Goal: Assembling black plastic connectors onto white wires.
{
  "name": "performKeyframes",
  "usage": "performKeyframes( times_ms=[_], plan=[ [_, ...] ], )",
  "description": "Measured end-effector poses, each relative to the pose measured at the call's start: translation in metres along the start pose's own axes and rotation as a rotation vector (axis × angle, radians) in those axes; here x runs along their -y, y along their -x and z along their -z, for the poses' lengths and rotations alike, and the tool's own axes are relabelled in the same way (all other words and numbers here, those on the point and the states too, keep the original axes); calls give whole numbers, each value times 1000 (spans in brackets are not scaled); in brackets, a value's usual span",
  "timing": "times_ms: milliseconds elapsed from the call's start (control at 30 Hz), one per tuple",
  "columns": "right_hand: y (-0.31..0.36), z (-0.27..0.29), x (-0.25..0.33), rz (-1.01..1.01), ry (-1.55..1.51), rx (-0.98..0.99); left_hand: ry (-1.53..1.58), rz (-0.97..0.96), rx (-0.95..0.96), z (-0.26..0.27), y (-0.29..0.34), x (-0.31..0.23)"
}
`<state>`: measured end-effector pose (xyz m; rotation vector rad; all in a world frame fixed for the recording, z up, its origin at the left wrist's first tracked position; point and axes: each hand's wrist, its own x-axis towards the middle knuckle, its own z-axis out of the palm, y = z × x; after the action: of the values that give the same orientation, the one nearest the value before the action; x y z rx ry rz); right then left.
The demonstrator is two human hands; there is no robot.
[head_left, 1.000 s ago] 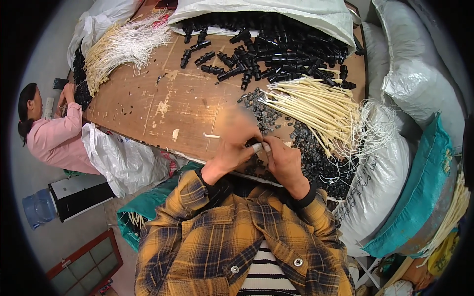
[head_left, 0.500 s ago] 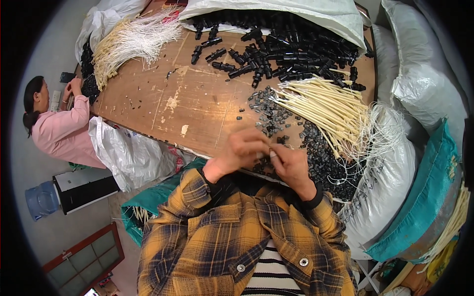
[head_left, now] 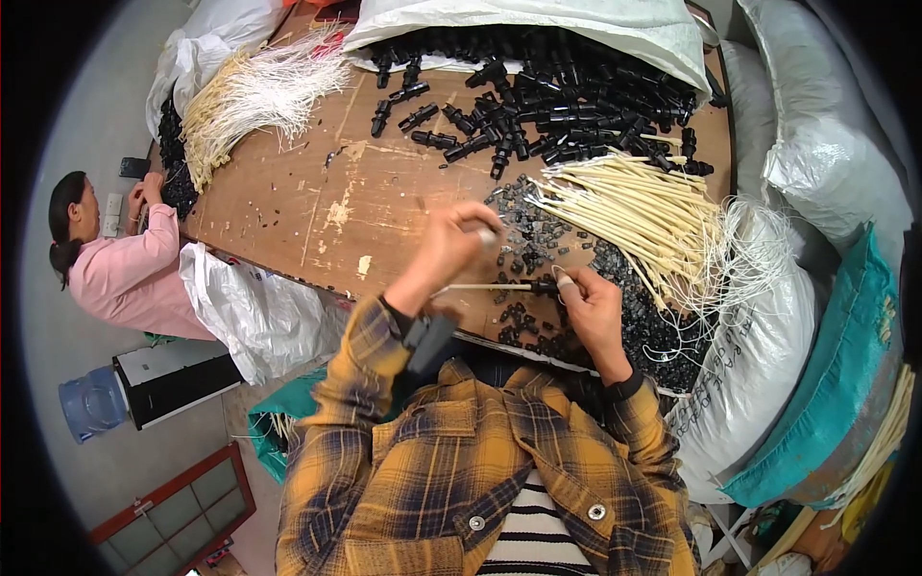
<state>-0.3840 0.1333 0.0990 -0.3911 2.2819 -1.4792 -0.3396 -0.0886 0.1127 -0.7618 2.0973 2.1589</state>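
Table [head_left: 279, 206]: brown wood, scuffed, patched pale.
Connector pile [head_left: 576, 115]: glossy black, heaped at the mouth of a white sack [head_left: 538, 13].
Rod bundle [head_left: 624, 216]: cream, slim, white strings [head_left: 735, 254] trailing at right.
Left hand [head_left: 447, 250]: blurred, fingers curled above the pale rod [head_left: 485, 286], apart from the other; grip on anything impossible to tell.
Right hand [head_left: 594, 305]: thumb and fingers pinched on the black fitting [head_left: 545, 287].
Pale rod: thin, straight, roughly level, near the table's near edge.
Black fitting: short, stubby, dark, at the rod's right end.
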Motion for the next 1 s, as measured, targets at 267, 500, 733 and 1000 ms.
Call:
performKeyframes(
  times_ms=[267, 500, 733, 1000],
  plan=[
    [2, -8, 7, 284, 198, -128, -681, -1007, -126, -59, 27, -1],
    [2, -13, 4, 689, 506, -337, 145, -187, -50, -63, 35, 7],
    [7, -7, 12, 751, 349, -192, -344, -483, -251, -54, 24, 15],
    [0, 28, 25, -283, -538, 271, -492, -975, -45, -56, 27, -19]
  ],
)
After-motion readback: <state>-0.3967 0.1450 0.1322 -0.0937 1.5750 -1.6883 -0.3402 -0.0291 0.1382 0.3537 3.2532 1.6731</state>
